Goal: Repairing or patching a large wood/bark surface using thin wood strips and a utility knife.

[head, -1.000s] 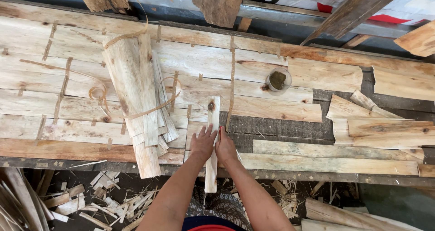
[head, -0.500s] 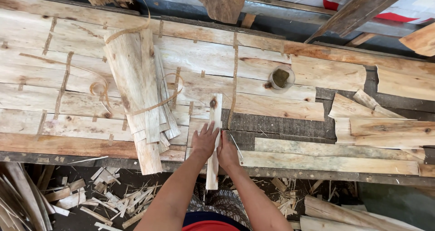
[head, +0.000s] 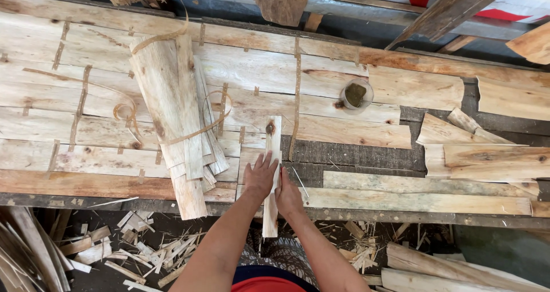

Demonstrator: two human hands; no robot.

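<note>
Left hand (head: 260,176) and right hand (head: 288,193) press flat, unclenched, flanking a narrow veneer strip (head: 272,154); right fingertips hidden.

A pile of thin wood sheets (head: 177,120) lies on the bench. A small round cup (head: 355,94) with dark stuff sits farther back. Wood scraps (head: 143,255) lie on the floor.

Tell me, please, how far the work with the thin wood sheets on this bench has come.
Done, it seems: many wood sheets lie flat on the bench, joined by tape strips. In hand: the left hand and the right hand press on a narrow strip at the front edge. Left, it appears: a loose stack and separate pieces at the right, not yet joined.
</note>
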